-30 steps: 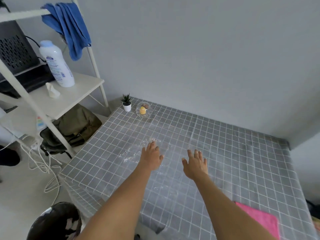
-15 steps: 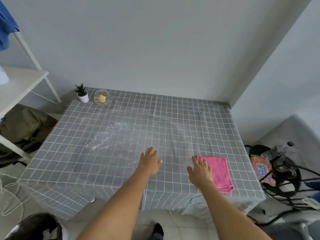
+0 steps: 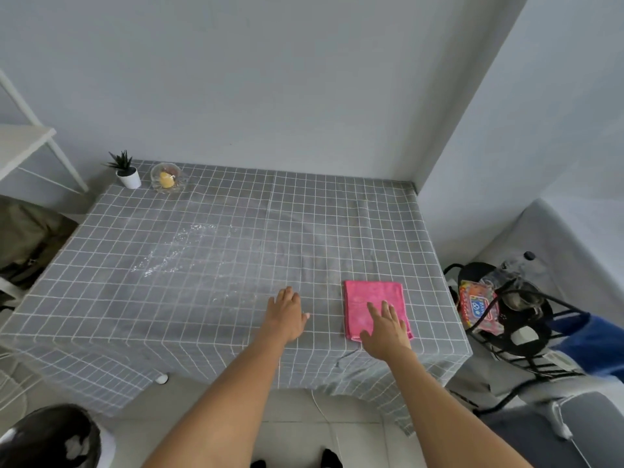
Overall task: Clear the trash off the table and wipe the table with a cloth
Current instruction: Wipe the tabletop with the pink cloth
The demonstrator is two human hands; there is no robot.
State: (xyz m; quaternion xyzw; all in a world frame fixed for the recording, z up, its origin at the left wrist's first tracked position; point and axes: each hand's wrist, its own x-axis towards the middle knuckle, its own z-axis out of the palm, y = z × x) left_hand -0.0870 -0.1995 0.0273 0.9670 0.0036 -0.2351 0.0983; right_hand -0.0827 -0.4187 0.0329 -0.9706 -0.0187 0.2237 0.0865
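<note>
My right hand (image 3: pixel 385 327) lies flat over the near half of the pink cloth (image 3: pixel 374 300), fingers straight and slightly spread, not yet gripping it. The cloth sits folded near the front right corner of the table (image 3: pixel 216 298). My left hand (image 3: pixel 286 315) rests open on the table just left of the cloth, fingers relaxed. No trash shows on the table; wet streaks (image 3: pixel 179 248) glisten well to the cloth's far left. My worry is the loose tablecloth: dragging the cloth hard could bunch it or pull it off the front edge. A wide sweep could also knock the small plant (image 3: pixel 126 170) and the glass dish (image 3: pixel 167 177) with a candle, both in the corner farthest from the cloth. Right of the cloth, off the table, stands a black bin (image 3: pixel 503 312) holding wrappers. Nothing lies between the cloth and the streaks.
</note>
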